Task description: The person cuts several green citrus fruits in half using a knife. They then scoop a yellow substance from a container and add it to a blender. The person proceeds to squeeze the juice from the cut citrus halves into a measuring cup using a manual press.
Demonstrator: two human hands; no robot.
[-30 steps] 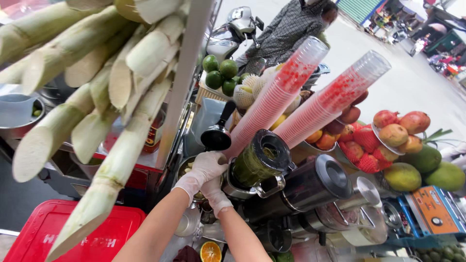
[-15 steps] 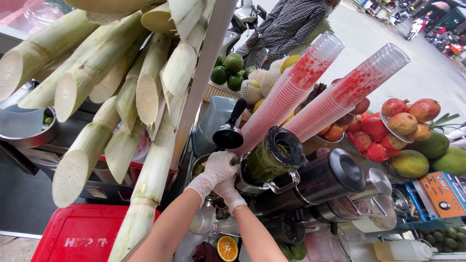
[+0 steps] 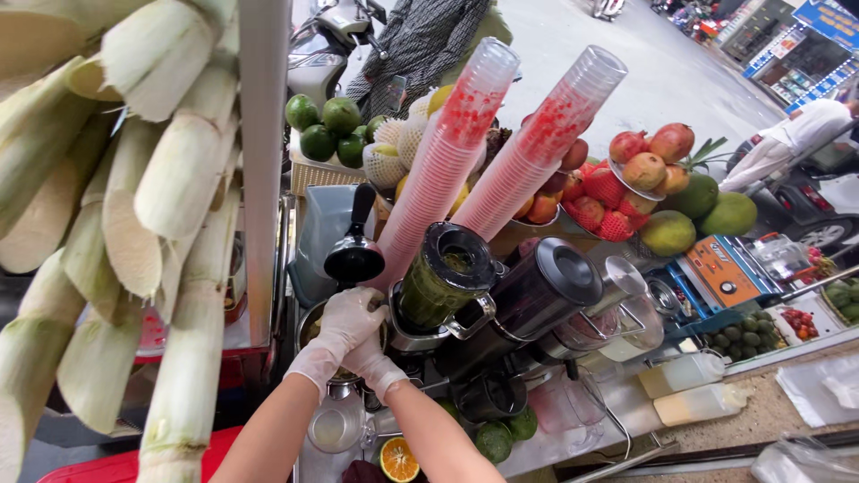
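Both gloved hands, left hand (image 3: 344, 324) over right hand (image 3: 371, 362), are best kept pressed squarely on the citrus press bowl (image 3: 309, 326), clasped narrow on something unseen.

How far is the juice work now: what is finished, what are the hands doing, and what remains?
Done: the blender jar holds green blended liquid. In hand: both gloved hands, left hand over right hand, press into the metal juicer bowl. Left: the stacked cups stay unfilled, and a halved orange lies unused.

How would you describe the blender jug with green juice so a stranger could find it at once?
Start at the two slanting stacks of plastic cups. At the foot of the left stack stands the blender jug, right beside the gloved hands. Only it holds green liquid; the neighbouring blender jar looks dark.
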